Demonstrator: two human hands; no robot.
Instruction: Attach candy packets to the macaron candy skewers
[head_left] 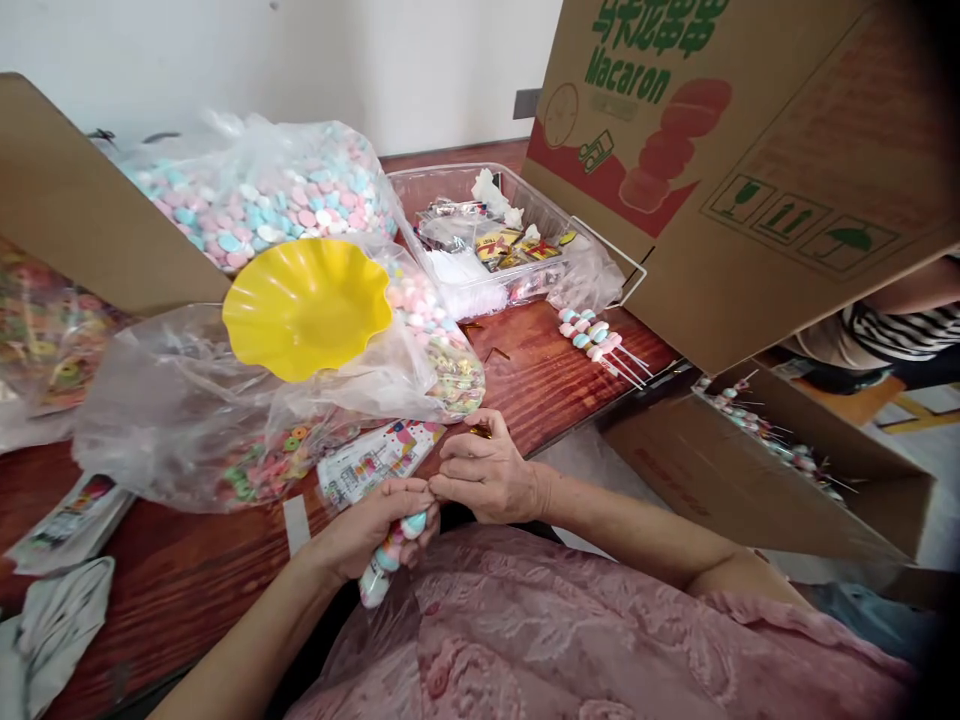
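Note:
My left hand [367,520] is closed around a candy skewer [381,568], a bagged row of pink, blue and white candies held at a slant above my lap. At the skewer's upper end, the fingers of my right hand [491,475] pinch together against my left fingertips. A shiny gold twist tie [480,431] shows by the right hand's raised fingers. What exactly the pinching fingertips hold is hidden. Just beyond both hands lies a stack of printed wrappers [375,460] on the dark red table [517,375].
A yellow scalloped bowl [307,305] sits on plastic candy bags [262,205]. Behind are a clear basket [442,180] of packets and a large carton [637,150]. Finished-looking skewers [589,333] lie right; more fill a low box [885,480]. Another person's striped sleeve [900,325] shows far right.

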